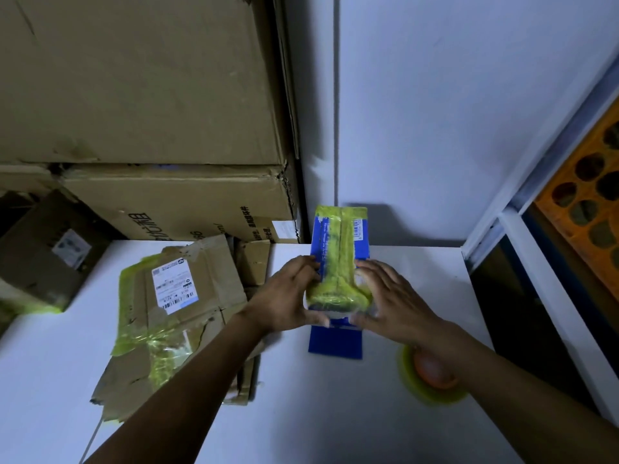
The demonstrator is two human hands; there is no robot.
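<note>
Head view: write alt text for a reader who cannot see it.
The left hand and right hand grip the near end of a blue box bound with yellow-green tape over a white table. Flattened cardboard lies to its left; a tape roll sits under the right forearm.

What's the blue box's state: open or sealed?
Sealed: yellow tape covers the box along its top seam; left hand and right hand grip its near end.
</note>
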